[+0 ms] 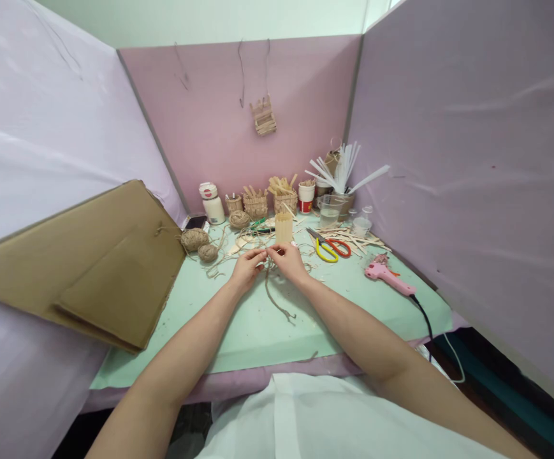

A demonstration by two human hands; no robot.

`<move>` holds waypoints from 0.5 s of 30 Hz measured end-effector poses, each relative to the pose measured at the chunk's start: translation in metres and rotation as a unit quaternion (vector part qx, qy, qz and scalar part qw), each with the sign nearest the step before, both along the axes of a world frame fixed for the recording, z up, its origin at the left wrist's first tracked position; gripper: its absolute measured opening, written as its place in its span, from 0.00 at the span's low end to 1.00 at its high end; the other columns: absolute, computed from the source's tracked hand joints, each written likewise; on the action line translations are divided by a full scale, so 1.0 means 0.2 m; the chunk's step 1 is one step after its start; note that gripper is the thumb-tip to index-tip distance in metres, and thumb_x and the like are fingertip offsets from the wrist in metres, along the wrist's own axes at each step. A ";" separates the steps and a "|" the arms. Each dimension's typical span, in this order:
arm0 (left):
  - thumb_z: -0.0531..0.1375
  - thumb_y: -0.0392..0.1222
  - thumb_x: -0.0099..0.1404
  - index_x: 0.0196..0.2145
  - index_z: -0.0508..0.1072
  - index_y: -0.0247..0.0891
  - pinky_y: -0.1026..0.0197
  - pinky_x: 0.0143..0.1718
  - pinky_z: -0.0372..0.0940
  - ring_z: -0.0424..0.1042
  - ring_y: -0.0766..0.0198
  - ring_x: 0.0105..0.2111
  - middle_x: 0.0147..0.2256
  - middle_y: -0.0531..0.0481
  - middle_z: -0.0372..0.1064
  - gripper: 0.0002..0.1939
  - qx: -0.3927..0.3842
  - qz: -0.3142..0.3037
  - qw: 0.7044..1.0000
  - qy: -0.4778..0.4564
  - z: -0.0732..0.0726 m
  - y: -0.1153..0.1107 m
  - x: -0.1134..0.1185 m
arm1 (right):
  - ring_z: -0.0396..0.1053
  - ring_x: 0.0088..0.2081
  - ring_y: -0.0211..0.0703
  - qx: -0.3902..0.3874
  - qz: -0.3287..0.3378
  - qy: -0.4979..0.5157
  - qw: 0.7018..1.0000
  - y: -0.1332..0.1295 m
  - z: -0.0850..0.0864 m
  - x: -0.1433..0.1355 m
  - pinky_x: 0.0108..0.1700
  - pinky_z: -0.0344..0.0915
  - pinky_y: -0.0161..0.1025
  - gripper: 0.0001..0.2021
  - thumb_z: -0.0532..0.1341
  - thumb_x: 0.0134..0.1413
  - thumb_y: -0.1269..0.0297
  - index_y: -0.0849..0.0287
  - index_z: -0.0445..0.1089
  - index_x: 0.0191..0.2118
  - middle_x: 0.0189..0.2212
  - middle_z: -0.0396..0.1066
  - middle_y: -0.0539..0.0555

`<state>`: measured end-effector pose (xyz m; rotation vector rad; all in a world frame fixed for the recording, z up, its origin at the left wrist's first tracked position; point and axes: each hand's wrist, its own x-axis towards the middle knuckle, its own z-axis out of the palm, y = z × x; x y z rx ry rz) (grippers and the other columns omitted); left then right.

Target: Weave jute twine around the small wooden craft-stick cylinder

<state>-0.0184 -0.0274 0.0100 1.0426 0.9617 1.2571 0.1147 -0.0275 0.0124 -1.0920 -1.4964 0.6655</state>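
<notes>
Over the middle of the table, my left hand [248, 268] and my right hand [287, 260] meet fingertip to fingertip. Both are closed in a pinch on a length of twine [271, 293], whose frayed tail hangs down and lies on the table toward me. Just beyond my right hand stands a small panel of pale wooden sticks [284, 227]. Loose twine tangles around it, and twine balls [194, 240] sit to the left of my hands. The exact bit of twine between my fingertips is partly hidden.
Scissors with yellow and red handles [328, 247] and a pink glue gun [389, 278] with a black cord lie at right, near scattered wood strips [353, 239]. Stick-filled baskets [256, 207], a white jar [213, 207] and a plastic cup [330, 213] line the back. Cardboard [114, 274] leans at left.
</notes>
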 end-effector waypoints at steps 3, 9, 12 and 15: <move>0.68 0.45 0.42 0.28 0.73 0.35 0.67 0.26 0.58 0.65 0.68 0.28 0.27 0.49 0.69 0.16 -0.003 0.011 1.000 0.010 0.00 0.00 0.01 | 0.65 0.31 0.40 0.009 -0.004 -0.002 1.000 0.00 0.00 0.01 0.37 0.62 0.38 0.09 0.58 0.46 0.60 0.59 0.71 0.26 0.25 0.70 0.51; 0.68 0.41 0.45 0.27 0.71 0.35 0.68 0.24 0.58 0.63 0.72 0.23 0.23 0.53 0.66 0.12 -0.058 -0.025 0.995 -0.080 0.01 0.01 0.00 | 0.63 0.29 0.38 -0.017 0.016 0.044 0.999 0.02 -0.02 -0.01 0.34 0.61 0.36 0.11 0.58 0.45 0.57 0.59 0.69 0.26 0.24 0.68 0.49; 0.67 0.39 0.47 0.28 0.71 0.35 0.67 0.24 0.59 0.63 0.72 0.23 0.23 0.51 0.66 0.11 -0.064 -0.056 0.991 -0.106 0.01 0.01 0.00 | 0.58 0.22 0.34 -0.084 0.064 0.123 0.987 0.03 -0.02 -0.02 0.26 0.57 0.33 0.13 0.58 0.44 0.54 0.60 0.66 0.25 0.18 0.62 0.46; 0.67 0.38 0.47 0.30 0.71 0.34 0.66 0.26 0.60 0.64 0.71 0.24 0.25 0.50 0.68 0.11 -0.042 -0.063 0.993 -0.094 0.01 0.00 0.01 | 0.54 0.18 0.31 -0.131 0.100 0.184 0.969 0.03 -0.02 -0.01 0.22 0.53 0.31 0.14 0.60 0.42 0.52 0.60 0.65 0.25 0.17 0.58 0.44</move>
